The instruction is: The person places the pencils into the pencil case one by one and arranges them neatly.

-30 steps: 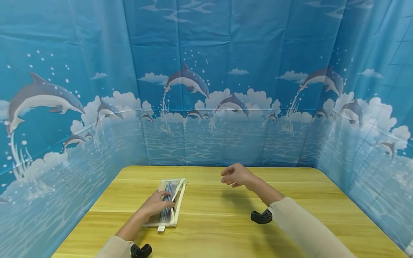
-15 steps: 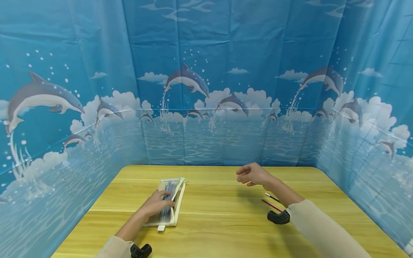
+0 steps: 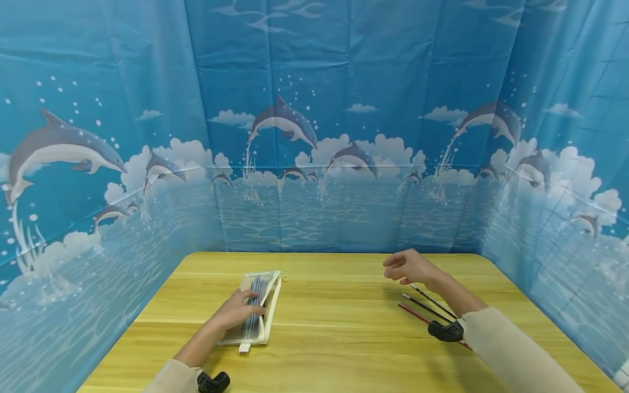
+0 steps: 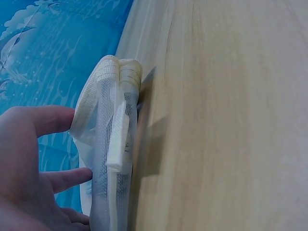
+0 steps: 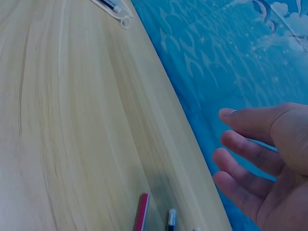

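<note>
A clear mesh zip pouch (image 3: pixel 273 312) with pale cream edging lies at the left of the table, its zip side partly gaping and several blue-grey pencils (image 3: pixel 254 292) showing inside. My left hand (image 3: pixel 233 313) rests on top of it, fingers spread and lightly bent; in the left wrist view the thumb and fingertips touch the pouch (image 4: pixel 110 154). My right hand (image 3: pixel 410 267) hovers over the right side with relaxed fingers and an empty palm. Below that wrist lie a red pencil (image 3: pixel 414 313) and two dark pencils with pale ends, partly hidden by the forearm.
The yellow wooden table (image 3: pixel 339 355) has rounded far corners. Behind it and along both sides hangs a blue curtain (image 3: pixel 314 218) with dolphins. A black wrist strap piece (image 3: pixel 445 331) sticks out from the right sleeve, another (image 3: pixel 213 381) from the left.
My right hand has moved to the right above the table, uncovering the three pencils beneath its forearm. The left hand and pouch have stayed put.
</note>
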### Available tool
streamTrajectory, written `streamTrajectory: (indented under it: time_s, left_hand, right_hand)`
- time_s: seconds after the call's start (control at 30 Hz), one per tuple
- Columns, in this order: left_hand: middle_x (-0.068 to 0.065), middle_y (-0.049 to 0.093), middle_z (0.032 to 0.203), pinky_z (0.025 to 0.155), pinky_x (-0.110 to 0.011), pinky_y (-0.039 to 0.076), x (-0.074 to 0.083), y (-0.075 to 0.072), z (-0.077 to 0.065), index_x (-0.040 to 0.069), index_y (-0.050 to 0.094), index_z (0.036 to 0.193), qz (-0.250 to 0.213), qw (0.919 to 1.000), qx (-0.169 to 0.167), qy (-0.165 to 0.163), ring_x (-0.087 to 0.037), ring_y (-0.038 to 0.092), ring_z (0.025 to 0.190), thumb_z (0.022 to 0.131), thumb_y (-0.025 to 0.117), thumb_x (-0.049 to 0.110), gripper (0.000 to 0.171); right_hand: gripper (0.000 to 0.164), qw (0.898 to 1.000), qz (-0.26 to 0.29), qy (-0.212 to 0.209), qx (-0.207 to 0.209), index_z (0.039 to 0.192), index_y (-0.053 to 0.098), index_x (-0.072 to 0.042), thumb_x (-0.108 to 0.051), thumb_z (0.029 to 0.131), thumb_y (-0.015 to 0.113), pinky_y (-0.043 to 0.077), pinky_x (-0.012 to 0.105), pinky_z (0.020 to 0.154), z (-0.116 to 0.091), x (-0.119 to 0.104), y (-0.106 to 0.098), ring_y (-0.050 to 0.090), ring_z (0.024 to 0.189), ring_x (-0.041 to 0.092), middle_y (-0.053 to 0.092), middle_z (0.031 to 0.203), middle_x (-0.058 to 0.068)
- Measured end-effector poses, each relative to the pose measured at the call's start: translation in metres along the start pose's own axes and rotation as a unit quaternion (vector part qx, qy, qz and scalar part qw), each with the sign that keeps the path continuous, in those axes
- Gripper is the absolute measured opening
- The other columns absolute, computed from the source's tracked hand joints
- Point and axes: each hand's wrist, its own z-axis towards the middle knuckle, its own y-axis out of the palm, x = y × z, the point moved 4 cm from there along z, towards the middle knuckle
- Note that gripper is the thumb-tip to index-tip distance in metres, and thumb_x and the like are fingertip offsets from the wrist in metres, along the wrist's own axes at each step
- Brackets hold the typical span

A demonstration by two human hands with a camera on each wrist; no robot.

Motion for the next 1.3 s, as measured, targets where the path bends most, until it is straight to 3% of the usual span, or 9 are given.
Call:
streamTrajectory:
  time_s: [0.67, 0.8, 0.87, 1.0, 1.3]
  left_hand:
    - [-0.037, 0.013, 0.164, 0.112, -0.072, 0.022, -0.002, -0.001, -0.001, 0.004, 0.058, 0.143, -0.010, 1.0000, 0.001, -0.001, -0.058, 0.016, 0.147, 0.088, 0.078, 0.034, 0.066]
    - [-0.037, 0.013, 0.164, 0.112, -0.072, 0.023, -0.001, -0.001, -0.002, 0.004, 0.058, 0.143, -0.007, 1.0000, 0.001, -0.001, -0.058, 0.017, 0.147, 0.088, 0.078, 0.034, 0.066]
    - [-0.037, 0.013, 0.164, 0.112, -0.072, 0.023, 0.000, -0.001, -0.002, 0.004, 0.058, 0.143, -0.007, 1.0000, 0.001, -0.003, -0.058, 0.017, 0.147, 0.088, 0.078, 0.034, 0.066]
    - [-0.037, 0.013, 0.164, 0.112, -0.072, 0.022, -0.001, -0.001, -0.002, 0.003, 0.058, 0.143, -0.007, 1.0000, 0.000, -0.005, -0.058, 0.017, 0.147, 0.088, 0.078, 0.033, 0.066]
    - [-0.037, 0.012, 0.164, 0.112, -0.072, 0.023, -0.002, -0.001, -0.001, 0.004, 0.057, 0.144, -0.006, 1.0000, 0.004, 0.003, -0.058, 0.016, 0.147, 0.089, 0.078, 0.034, 0.066]
  right_hand:
    - [0.051, 1.000, -0.025, 0.007, -0.016, 0.140, 0.055, 0.010, -0.016, 0.099, 0.071, 0.055, 0.053, 0.089, -0.025, 0.042, -0.040, 0.064, 0.114, 0.038, 0.063, 0.128, 0.024]
    - [0.049, 0.999, -0.041, 0.018, -0.015, 0.139, 0.054, 0.013, -0.012, 0.100, 0.069, 0.057, 0.045, 0.076, -0.030, 0.057, -0.047, 0.066, 0.096, 0.030, 0.066, 0.124, 0.022]
    - [0.048, 0.998, -0.051, 0.020, -0.014, 0.138, 0.055, 0.014, -0.012, 0.100, 0.069, 0.054, 0.040, 0.066, -0.032, 0.066, -0.050, 0.062, 0.081, 0.024, 0.068, 0.120, 0.019]
    - [0.045, 0.997, -0.072, 0.018, -0.014, 0.133, 0.057, 0.016, -0.011, 0.099, 0.070, 0.049, 0.035, 0.059, -0.037, 0.082, -0.053, 0.055, 0.068, 0.020, 0.071, 0.112, 0.014]
    - [0.048, 0.993, -0.114, -0.004, 0.005, 0.130, 0.061, 0.015, -0.013, 0.094, 0.077, 0.050, 0.034, 0.064, -0.041, 0.104, -0.055, 0.058, 0.084, 0.022, 0.067, 0.108, 0.010]
